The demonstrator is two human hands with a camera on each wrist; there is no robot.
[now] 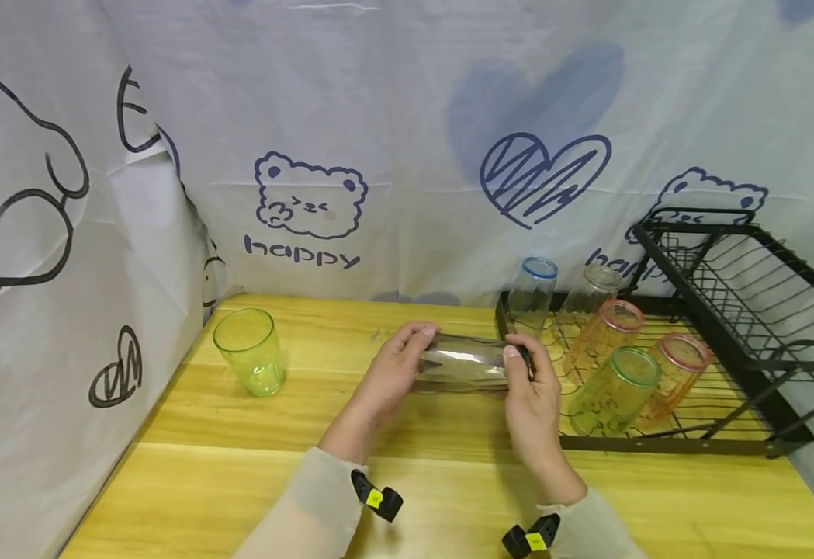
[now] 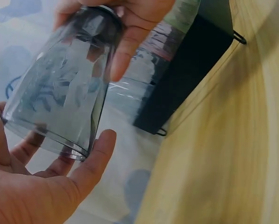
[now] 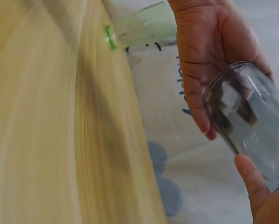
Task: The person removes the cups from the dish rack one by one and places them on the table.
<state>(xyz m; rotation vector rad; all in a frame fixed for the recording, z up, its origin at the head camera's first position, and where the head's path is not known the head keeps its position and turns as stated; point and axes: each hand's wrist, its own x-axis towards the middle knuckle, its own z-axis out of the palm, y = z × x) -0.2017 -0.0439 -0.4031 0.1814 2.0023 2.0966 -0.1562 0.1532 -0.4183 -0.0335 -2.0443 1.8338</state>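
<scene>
A clear grey drinking glass [image 1: 464, 366] is held on its side above the table between both hands. My left hand [image 1: 394, 367] grips its wide rim end, thumb on the near side and fingers round behind. At the narrow base end, my right hand [image 1: 535, 404] holds it between thumb and fingers. In the left wrist view the glass [image 2: 62, 86] spans the gap between the two hands. The right wrist view shows the left fingers beside the rim of the glass [image 3: 256, 116].
To the left, a green glass [image 1: 249, 353] stands upright on the wooden table [image 1: 309, 497]. A black wire rack [image 1: 665, 446] at right holds several coloured and clear glasses, narrow ends up, with an upper tier [image 1: 749, 357] over its right part. A printed white cloth [image 1: 407, 155] hangs behind.
</scene>
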